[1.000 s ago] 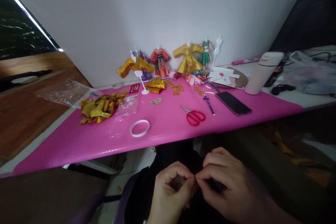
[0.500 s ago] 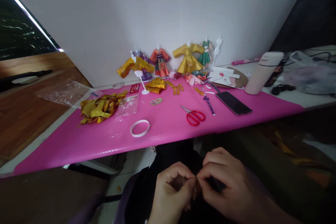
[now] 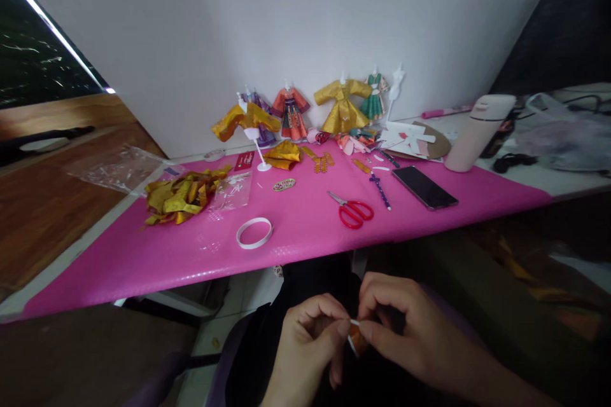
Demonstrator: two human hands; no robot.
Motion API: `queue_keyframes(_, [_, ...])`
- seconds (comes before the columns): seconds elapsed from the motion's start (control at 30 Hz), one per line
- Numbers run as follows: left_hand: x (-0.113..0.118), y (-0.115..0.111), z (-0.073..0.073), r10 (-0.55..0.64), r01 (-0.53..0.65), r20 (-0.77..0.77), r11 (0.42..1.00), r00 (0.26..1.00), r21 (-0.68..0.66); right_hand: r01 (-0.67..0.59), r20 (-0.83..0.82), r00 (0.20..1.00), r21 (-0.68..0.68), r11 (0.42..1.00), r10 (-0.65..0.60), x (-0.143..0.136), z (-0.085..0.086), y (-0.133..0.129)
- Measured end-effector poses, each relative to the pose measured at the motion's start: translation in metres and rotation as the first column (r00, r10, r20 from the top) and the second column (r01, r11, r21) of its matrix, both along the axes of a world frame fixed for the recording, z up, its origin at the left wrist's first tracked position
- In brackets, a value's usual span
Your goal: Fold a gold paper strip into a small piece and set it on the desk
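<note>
Over my lap, in front of the table edge, my left hand (image 3: 310, 343) and my right hand (image 3: 413, 327) meet fingertip to fingertip. Both pinch a small orange-gold fabric piece (image 3: 357, 338) with a white edging; most of it is hidden by the fingers. On the pink table cover (image 3: 296, 222) beyond them lie red-handled scissors (image 3: 353, 208), with a white tape ring (image 3: 254, 233) to the left. Farther back are several patterned gold strips (image 3: 317, 160) and a folded gold cloth (image 3: 282, 156).
Miniature dresses on stands, among them a gold dress (image 3: 344, 105), line the wall. At left lies a gold fabric heap (image 3: 184, 197) beside a clear bag (image 3: 233, 191). A phone (image 3: 424, 187), a purple pen (image 3: 380, 191) and a pale bottle (image 3: 477, 133) stand or lie at right.
The orange-gold piece with its white edge now shows between my fingertips, where it was mostly hidden. My right hand has shifted slightly and its fingers have curled differently.
</note>
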State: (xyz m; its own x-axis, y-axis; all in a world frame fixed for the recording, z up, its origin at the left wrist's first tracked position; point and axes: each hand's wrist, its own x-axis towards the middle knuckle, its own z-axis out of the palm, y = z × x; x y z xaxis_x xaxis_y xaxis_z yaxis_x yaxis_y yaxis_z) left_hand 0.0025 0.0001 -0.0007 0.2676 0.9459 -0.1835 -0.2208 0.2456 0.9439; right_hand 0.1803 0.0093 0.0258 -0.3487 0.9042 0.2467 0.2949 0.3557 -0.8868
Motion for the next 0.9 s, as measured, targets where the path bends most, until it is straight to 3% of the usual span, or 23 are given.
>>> queue_keyframes(0.17, [-0.001, 0.001, -0.002, -0.013, 0.013, 0.027, 1.000, 1.000, 0.022, -0.007, -0.025, 1.000, -0.015, 1.000, 0.006, 0.000, -0.006, 0.001])
queue_keyframes(0.47, [0.003, -0.001, 0.010, 0.027, -0.026, -0.014, 0.997, 1.000, 0.073, -0.009, -0.030, 1.000, -0.013, 1.000, 0.009, -0.004, -0.005, -0.001])
queue_keyframes(0.9, [0.000, 0.000, -0.001, -0.057, 0.058, -0.076, 0.998, 0.995, 0.003, -0.004, -0.112, 0.994, -0.140, 0.990, -0.012, -0.002, -0.003, 0.007])
